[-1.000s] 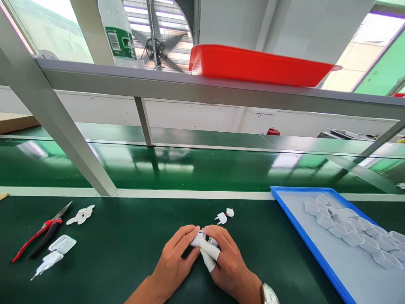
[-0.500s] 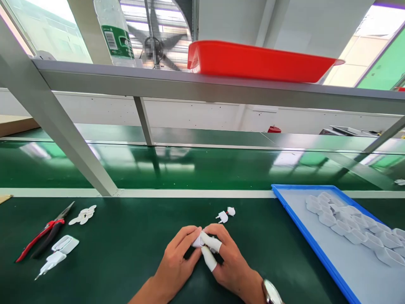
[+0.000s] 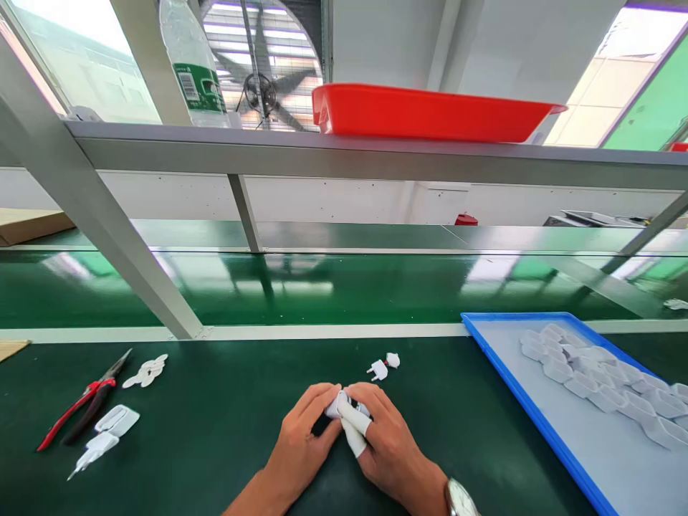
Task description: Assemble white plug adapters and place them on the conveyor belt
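left hand (image 3: 301,448): mine, fingers curled onto the small white plug part (image 3: 337,406), pinching its left side
right hand (image 3: 384,441): mine, closed on the same part from the right; white finger cots (image 3: 352,423) on two fingers, watch at the wrist
part location: between both hands, low over the green surface (image 3: 215,430), mostly hidden by fingers
step: looks like mating or seating two small halves by hand; can't tell whether they're seated
next move: needs a steady squeeze with the halves aligned, my guess
nearby: two loose white plug pieces (image 3: 383,367) just beyond my hands
right: blue tray (image 3: 516,401) with white housings (image 3: 596,383)
left: red-handled pliers (image 3: 80,408), more white pieces (image 3: 110,430)
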`<state>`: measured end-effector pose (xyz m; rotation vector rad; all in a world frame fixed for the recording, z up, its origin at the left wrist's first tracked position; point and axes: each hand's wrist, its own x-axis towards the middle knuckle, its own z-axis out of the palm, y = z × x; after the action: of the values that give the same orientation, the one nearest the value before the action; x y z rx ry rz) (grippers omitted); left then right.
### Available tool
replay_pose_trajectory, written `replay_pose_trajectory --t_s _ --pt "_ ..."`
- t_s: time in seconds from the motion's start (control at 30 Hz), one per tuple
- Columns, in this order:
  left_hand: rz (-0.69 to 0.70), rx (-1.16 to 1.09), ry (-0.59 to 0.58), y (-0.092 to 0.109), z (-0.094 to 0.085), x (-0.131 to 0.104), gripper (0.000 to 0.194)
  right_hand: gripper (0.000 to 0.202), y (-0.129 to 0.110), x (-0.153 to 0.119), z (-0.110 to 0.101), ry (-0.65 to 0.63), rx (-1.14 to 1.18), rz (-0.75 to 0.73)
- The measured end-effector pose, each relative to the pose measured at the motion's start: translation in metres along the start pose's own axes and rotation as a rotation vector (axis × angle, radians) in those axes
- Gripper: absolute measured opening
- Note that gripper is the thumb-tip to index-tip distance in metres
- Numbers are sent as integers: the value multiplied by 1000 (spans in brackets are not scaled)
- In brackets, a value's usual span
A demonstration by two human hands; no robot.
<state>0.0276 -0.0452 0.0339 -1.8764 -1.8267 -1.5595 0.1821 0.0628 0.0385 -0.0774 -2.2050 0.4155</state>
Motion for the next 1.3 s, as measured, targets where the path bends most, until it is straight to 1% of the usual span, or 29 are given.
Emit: replay_pose_trajectory --t_s 0.1,0.2,0.3,0.37,0.43,0.47,0.53,0.63,0.73,0.8,0.87,0.93,0.97,1.03,1.1,1.13,1.23,1.3 --pt "-7 -15 -7 -1 0 -1 35 49 -4 3 -1 -31 -48 -21" --pt "-84 -31 -40 -1 0 -1 35 45 -4 6 -4 -46 -3 21" --pt "-190 -53 -93 1 0 -1 32 45 -1 6 -8 42 46 67" --pt "-259 -57 -140 1 -2 1 30 50 0 6 -11 109 12 71" --pt "-317 -17 -165 -4 -4 8 28 53 -2 7 -14 135 -36 43" --pt "-339 25 -166 -10 -5 15 28 53 -4 8 -15 132 -47 18" --pt "-368 126 -153 -30 -9 37 30 52 -8 9 -16 96 -44 -40" --pt "-398 239 -115 -71 -16 82 31 43 -12 6 -8 57 -36 -141" --pt "-469 338 -71 -110 -21 123 27 28 -7 0 8 99 -40 -190" --pt "-511 376 -75 -129 -21 138 26 18 0 -3 18 128 -58 -181" --pt "-559 406 -78 -140 -21 145 25 13 7 -6 23 136 -79 -178" --pt "-608 446 -48 -144 -20 143 25 17 12 -7 25 138 -80 -179" --pt "-623 467 -19 -143 -20 139 28 19 14 -8 25 140 -71 -180" --pt "-616 499 46 -135 -18 126 38 22 15 -9 24 135 -55 -174" --pt "-563 490 79 -118 -13 106 50 20 15 -10 21 98 -75 -176" --pt "-527 467 75 -107 -9 94 54 17 14 -9 18 64 -98 -182" --pt "-435 354 17 -74 2 57 59 9 8 -6 8 -76 -175 -195" --pt "-367 311 1 -59 5 36 58 5 8 -1 -2 -154 -230 -177"
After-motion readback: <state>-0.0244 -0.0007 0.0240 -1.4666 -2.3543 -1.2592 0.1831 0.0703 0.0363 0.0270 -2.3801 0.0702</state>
